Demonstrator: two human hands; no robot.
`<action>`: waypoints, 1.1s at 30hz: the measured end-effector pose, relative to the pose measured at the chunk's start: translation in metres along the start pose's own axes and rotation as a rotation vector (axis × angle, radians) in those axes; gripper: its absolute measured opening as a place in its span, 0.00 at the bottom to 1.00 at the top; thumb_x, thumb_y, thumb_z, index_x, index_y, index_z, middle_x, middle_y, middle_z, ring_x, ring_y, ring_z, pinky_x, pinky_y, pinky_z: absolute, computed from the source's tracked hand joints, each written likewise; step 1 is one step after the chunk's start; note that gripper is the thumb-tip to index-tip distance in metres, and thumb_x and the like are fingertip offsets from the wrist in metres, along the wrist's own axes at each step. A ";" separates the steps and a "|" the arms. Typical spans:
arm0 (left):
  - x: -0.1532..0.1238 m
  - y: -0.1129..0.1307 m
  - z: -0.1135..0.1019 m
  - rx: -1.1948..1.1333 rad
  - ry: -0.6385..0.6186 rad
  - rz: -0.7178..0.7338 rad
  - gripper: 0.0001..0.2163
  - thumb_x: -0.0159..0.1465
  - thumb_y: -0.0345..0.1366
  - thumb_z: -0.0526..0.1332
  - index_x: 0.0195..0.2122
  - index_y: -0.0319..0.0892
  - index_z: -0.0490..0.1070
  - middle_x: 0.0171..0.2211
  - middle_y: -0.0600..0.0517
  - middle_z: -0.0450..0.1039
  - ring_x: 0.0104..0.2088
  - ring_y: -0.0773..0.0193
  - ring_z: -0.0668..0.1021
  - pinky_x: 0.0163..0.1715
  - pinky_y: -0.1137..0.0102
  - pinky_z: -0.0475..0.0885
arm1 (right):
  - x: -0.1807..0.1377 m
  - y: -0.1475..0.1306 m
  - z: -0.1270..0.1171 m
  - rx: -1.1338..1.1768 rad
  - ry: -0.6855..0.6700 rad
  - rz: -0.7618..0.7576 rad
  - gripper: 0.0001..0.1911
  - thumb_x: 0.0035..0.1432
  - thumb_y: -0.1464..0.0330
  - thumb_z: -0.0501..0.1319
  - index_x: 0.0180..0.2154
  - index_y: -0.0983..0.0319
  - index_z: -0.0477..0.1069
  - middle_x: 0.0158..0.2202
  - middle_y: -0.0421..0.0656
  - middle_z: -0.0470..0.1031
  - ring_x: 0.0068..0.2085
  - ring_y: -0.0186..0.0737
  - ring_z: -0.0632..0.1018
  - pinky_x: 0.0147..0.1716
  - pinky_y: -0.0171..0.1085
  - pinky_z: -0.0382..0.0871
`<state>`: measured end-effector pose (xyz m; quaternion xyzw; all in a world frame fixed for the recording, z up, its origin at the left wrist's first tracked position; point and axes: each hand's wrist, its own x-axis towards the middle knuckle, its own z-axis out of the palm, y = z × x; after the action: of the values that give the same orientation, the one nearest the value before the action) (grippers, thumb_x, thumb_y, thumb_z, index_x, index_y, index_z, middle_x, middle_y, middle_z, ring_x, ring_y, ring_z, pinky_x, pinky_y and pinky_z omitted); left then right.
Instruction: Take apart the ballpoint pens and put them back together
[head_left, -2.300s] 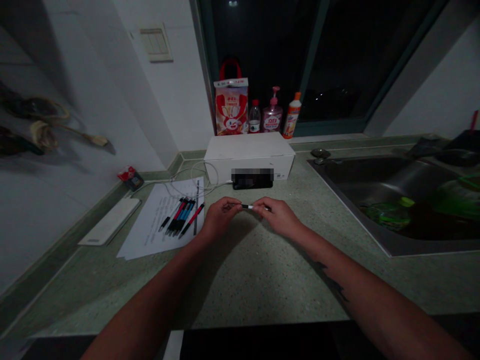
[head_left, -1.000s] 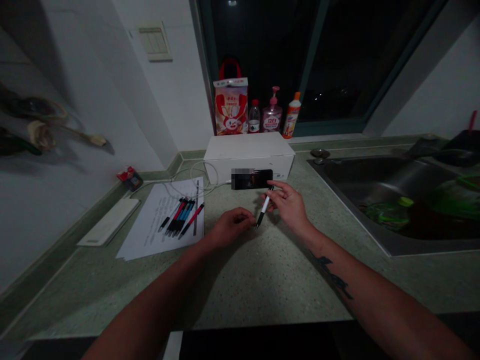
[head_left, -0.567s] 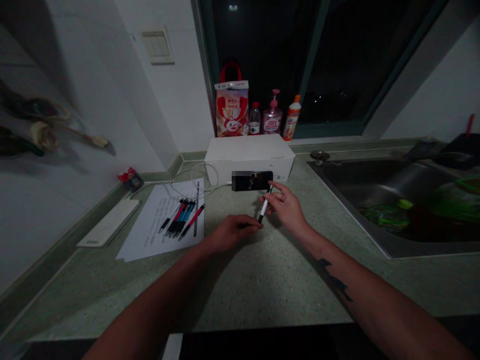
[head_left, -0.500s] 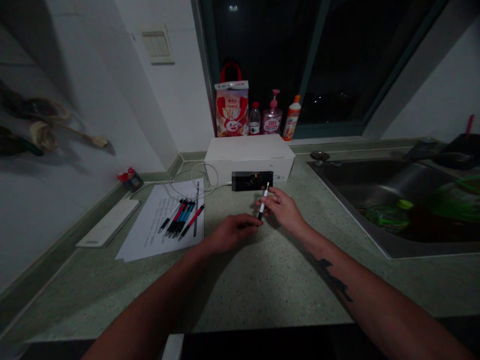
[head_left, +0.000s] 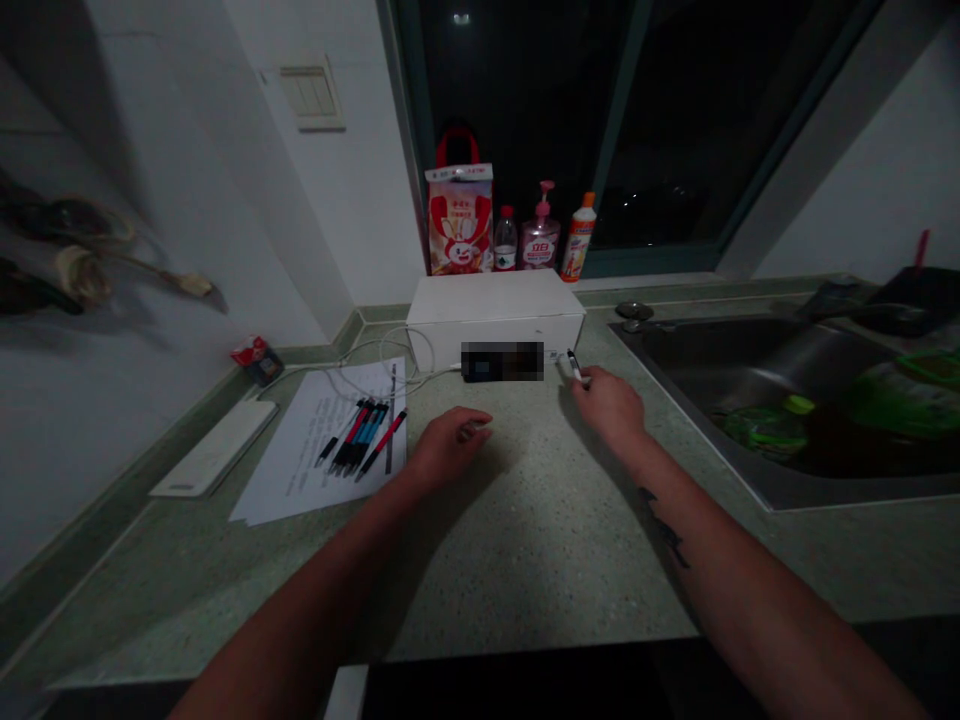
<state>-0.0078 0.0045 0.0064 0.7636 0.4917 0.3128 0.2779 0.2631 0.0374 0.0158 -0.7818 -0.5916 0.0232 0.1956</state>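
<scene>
My right hand [head_left: 611,405] grips a white pen [head_left: 575,367] with a dark tip, just right of the phone; the fingers cover much of it. My left hand [head_left: 452,440] hovers over the counter with curved fingers apart and nothing between them. Between and beyond the hands, a dark phone [head_left: 491,368] leans on its long side against a white box [head_left: 495,300], its screen partly blurred out. Left of my left hand, several pens [head_left: 364,435] in black, red and blue lie side by side on printed paper sheets [head_left: 300,455].
A white cable [head_left: 379,385] runs to the phone. Left of the sheets lie a flat white box [head_left: 217,448] and a small red and dark pack [head_left: 256,360]. Bottles [head_left: 541,240] and a red bag [head_left: 460,225] stand behind the box. A sink [head_left: 697,400] is on the right.
The white pen has left my left hand's fingertips and moved right and forward in my right hand. My left hand has drawn back slightly left, its fingers now free.
</scene>
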 end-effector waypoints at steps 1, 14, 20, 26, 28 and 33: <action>0.000 0.000 -0.003 0.096 0.016 -0.020 0.10 0.65 0.35 0.60 0.45 0.43 0.77 0.42 0.48 0.79 0.37 0.61 0.79 0.41 0.66 0.74 | 0.001 0.002 0.000 -0.044 -0.025 0.013 0.19 0.64 0.61 0.56 0.50 0.62 0.77 0.44 0.54 0.81 0.45 0.55 0.81 0.38 0.42 0.70; 0.000 -0.015 -0.051 1.022 0.059 -0.378 0.15 0.66 0.31 0.50 0.46 0.30 0.74 0.44 0.33 0.76 0.46 0.45 0.78 0.42 0.59 0.73 | 0.001 0.004 0.007 -0.124 -0.140 0.013 0.19 0.62 0.65 0.57 0.52 0.64 0.73 0.50 0.55 0.78 0.49 0.53 0.79 0.41 0.42 0.71; -0.001 -0.016 -0.055 1.024 0.023 -0.434 0.17 0.67 0.28 0.47 0.45 0.31 0.74 0.43 0.32 0.77 0.44 0.45 0.80 0.39 0.61 0.73 | 0.006 0.007 0.012 -0.085 -0.107 -0.009 0.17 0.64 0.65 0.57 0.51 0.62 0.74 0.49 0.55 0.79 0.48 0.53 0.80 0.41 0.42 0.71; -0.003 -0.012 -0.055 1.029 0.008 -0.414 0.17 0.66 0.26 0.46 0.45 0.30 0.75 0.43 0.31 0.77 0.45 0.44 0.81 0.39 0.61 0.73 | 0.007 0.008 0.015 -0.049 -0.067 -0.021 0.16 0.63 0.65 0.59 0.50 0.63 0.75 0.48 0.55 0.79 0.47 0.55 0.80 0.39 0.43 0.70; -0.002 -0.012 -0.055 1.016 0.009 -0.407 0.17 0.66 0.26 0.47 0.45 0.30 0.75 0.43 0.31 0.76 0.43 0.44 0.81 0.38 0.60 0.74 | 0.006 0.007 0.014 -0.042 -0.050 -0.022 0.16 0.63 0.65 0.59 0.50 0.63 0.75 0.48 0.55 0.79 0.47 0.55 0.80 0.40 0.43 0.69; 0.002 -0.010 -0.050 0.838 0.144 -0.305 0.15 0.66 0.30 0.51 0.46 0.33 0.75 0.45 0.35 0.75 0.42 0.45 0.80 0.39 0.59 0.74 | 0.001 -0.001 0.006 0.044 0.117 -0.126 0.17 0.66 0.65 0.56 0.51 0.65 0.74 0.49 0.54 0.77 0.48 0.50 0.78 0.42 0.40 0.68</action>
<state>-0.0502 0.0155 0.0321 0.7053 0.7009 0.0946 -0.0473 0.2610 0.0407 0.0105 -0.7385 -0.6265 -0.0219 0.2483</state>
